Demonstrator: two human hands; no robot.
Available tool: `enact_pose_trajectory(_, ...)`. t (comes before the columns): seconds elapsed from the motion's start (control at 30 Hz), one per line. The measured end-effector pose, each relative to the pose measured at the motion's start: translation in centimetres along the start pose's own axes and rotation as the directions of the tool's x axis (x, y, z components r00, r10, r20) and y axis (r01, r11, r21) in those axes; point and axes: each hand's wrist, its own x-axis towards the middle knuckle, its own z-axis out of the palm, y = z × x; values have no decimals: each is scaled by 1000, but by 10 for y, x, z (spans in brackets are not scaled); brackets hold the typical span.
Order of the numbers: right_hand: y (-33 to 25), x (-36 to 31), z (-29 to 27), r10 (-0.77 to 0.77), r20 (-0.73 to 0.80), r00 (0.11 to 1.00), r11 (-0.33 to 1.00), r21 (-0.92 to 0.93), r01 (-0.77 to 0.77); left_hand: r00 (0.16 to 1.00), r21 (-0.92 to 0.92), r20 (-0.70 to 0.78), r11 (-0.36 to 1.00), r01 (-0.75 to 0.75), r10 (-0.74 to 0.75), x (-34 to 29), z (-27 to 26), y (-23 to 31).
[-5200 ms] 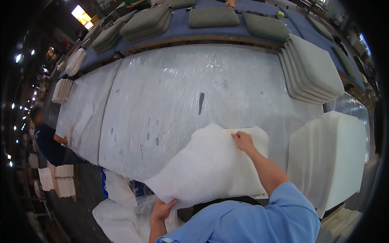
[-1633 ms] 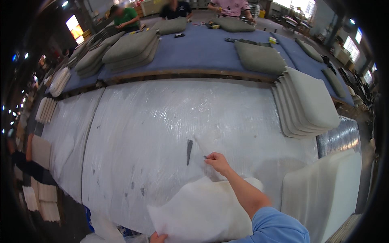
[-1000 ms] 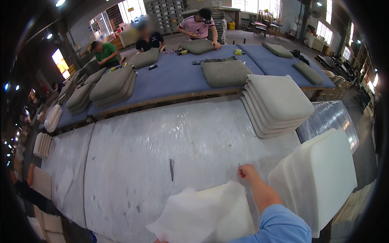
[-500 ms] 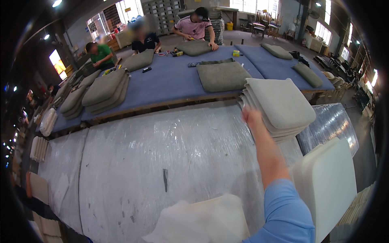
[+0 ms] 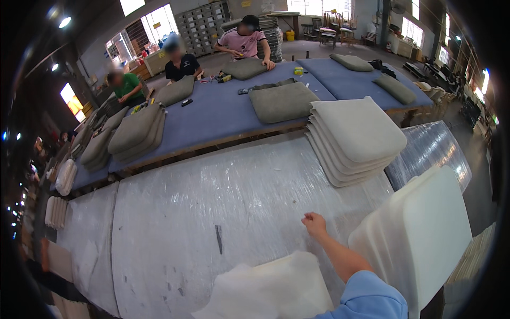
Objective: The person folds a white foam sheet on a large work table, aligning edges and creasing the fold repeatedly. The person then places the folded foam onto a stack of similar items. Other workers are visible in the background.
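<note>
You can't read any words or numbers. A little pale mark (image 5: 186, 64) sits on a dark shirt (image 5: 179, 70), and a small yellow sign (image 5: 156, 25) shows at a bright window (image 5: 166, 18), but both look too tiny.

Colours only: white sheet (image 5: 241, 295) at 6 o'clock, cream pad (image 5: 305, 290) beside it, both plain. Sleeve (image 5: 372, 297), 5 o'clock: light blue. Wrapped tabletop (image 5: 175, 212): milky grey, shiny streaks, dark grey marks. Foam stack (image 5: 433, 239), 4 o'clock: creamy white. Cushion stack (image 5: 358, 130), near 3: pale grey. Far tabletop (image 5: 218, 111), 12: violet-blue. Cushion (image 5: 284, 102) on it: grey-green. Shirts: pink (image 5: 244, 43) at 12, black (image 5: 183, 69) at 11, green (image 5: 129, 86) at 10.
</note>
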Motion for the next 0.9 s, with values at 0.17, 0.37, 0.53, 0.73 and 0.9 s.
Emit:
enact_pose_trajectory(0.17,-2,-78,-33,68,42,997,991,115,-73,999,54,-34,998,-23,25,-33,-14,-28)
enact_pose_trajectory(0.37,2,-164,-56,141,92,986,966,206,-158,994,-75,6,991,-112,113,-60,-5,-24)
enact_pose_trajectory(0.53,20,-226,-48,164,134,977,957,219,-190,990,-71,-96,991,-113,106,-52,-24,-75)
enact_pose_trajectory(0.73,15,-252,-54,98,164,982,906,394,-156,965,-249,262,966,71,-4,-36,-55,-92)
enact_pose_trajectory(0.9,-25,-256,-31,0,325,946,974,216,-74,924,-496,382,844,204,2,13,-68,-70)
